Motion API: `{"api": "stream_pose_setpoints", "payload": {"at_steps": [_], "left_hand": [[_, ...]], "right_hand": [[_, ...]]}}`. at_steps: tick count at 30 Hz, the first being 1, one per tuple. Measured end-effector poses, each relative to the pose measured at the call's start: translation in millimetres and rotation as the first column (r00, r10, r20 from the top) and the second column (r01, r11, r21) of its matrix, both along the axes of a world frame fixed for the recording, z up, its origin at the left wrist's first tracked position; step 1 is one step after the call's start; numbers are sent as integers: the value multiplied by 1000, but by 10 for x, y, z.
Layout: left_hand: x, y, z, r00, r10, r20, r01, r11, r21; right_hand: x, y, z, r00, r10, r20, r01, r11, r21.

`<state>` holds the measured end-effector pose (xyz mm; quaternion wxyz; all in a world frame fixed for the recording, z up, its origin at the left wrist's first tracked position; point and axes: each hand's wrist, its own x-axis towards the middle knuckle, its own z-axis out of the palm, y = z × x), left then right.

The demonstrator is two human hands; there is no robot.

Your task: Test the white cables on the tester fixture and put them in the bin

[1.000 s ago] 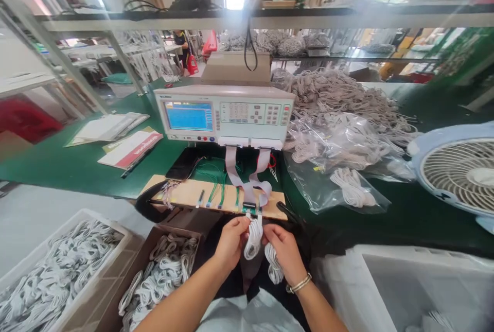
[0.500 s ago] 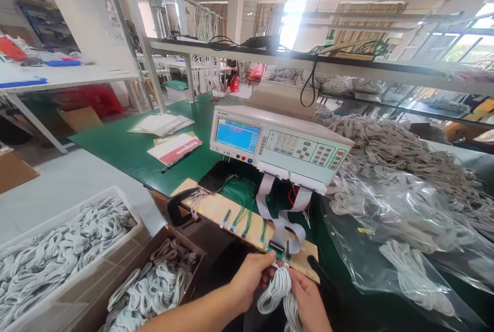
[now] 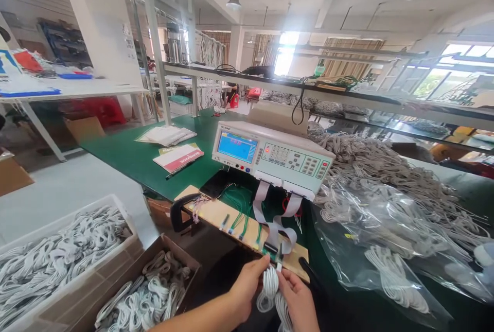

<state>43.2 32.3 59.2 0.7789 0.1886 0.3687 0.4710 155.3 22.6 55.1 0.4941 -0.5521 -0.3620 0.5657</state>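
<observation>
Coiled cable (image 3: 270, 284) between hands, beside wooden board (image 3: 212, 212); left hand (image 3: 244, 291), right hand (image 3: 300, 299) both pinched on it.

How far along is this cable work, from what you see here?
Likely done: coiled cables fill the white bin and the cardboard box on the left. In hand: the left hand and right hand hold one coiled cable at the wooden board under the lit tester. Probably to go: the heap and bags of cables on the right.
</observation>
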Motion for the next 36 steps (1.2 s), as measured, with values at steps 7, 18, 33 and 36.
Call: {"api": "stream_pose_setpoints", "payload": {"at_steps": [7, 18, 33, 36], "left_hand": [[27, -70, -98, 995, 89, 40, -87, 994, -63], [44, -134, -124, 998, 66, 21, -66, 998, -21], [19, -75, -224, 995, 32, 99, -27, 998, -52], [-1, -57, -209, 999, 31, 15, -30, 999, -32]], "right_hand": [[-159, -192, 42, 990, -107, 93, 107, 994, 5], [-53, -277, 2, 995, -87, -45, 84, 995, -56], [-69, -73, 26, 945, -30, -324, -16, 991, -136], [-61, -79, 56, 970, -12, -241, -12, 995, -95]]}}
